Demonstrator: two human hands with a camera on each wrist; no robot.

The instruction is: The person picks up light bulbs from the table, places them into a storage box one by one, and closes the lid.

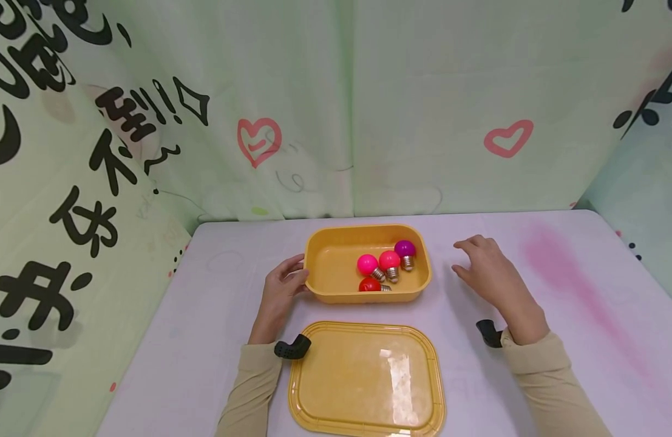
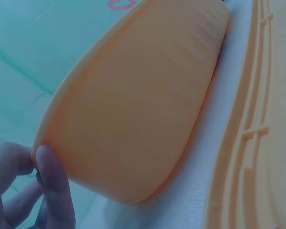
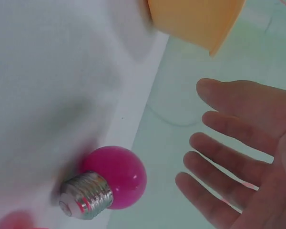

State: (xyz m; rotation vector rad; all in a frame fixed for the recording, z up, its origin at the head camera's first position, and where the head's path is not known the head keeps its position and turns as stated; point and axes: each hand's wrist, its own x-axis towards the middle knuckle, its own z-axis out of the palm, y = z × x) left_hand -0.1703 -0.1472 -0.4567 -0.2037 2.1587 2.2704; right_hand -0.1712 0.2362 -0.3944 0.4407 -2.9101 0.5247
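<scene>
My left hand (image 1: 283,291) pinches the left end of a yellow plastic box (image 1: 336,294); in the left wrist view the thumb (image 2: 52,176) presses near its rim. Inside the box lie a pink bulb (image 1: 367,264), a reddish-pink bulb (image 1: 390,260), a purple bulb (image 1: 405,248) and a red bulb (image 1: 369,284), all with silver screw bases. Right of the box hovers my right hand (image 1: 491,273), holding nothing, its fingers apart and relaxed. Below its fingertips, the right wrist view shows a magenta bulb (image 3: 121,174) on the table; the head view does not show that one.
A yellow lid (image 1: 363,376) lies flat in front of the box, close to the left wrist. The white table (image 1: 204,352) bears a pink stain (image 1: 576,273) at right. Pale green curtains (image 1: 423,91) stand around its back and sides.
</scene>
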